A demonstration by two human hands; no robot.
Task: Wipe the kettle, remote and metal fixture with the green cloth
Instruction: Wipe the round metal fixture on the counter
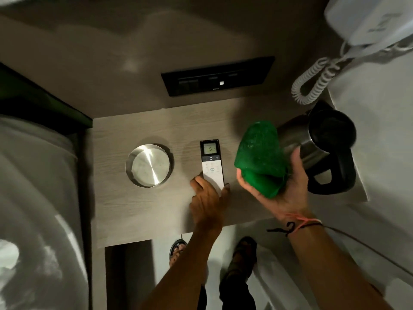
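Note:
A white and black remote (211, 163) with a lit display lies on the wooden table (138, 204). My left hand (209, 198) grips its near end, with fingers on both sides. My right hand (283, 189) is raised palm up and holds the folded green cloth (259, 157) just right of the remote. Behind the cloth, at the table's right end, stands a steel kettle (317, 144) with a black lid and handle. The round brushed metal fixture (149, 165) sits flush in the table, left of the remote.
A black switch panel (218, 76) is on the wall behind the table. A white wall phone (371, 21) with a coiled cord (312, 83) hangs at the upper right. White bedding (38, 198) lies to the left. My feet (178, 251) show below the table edge.

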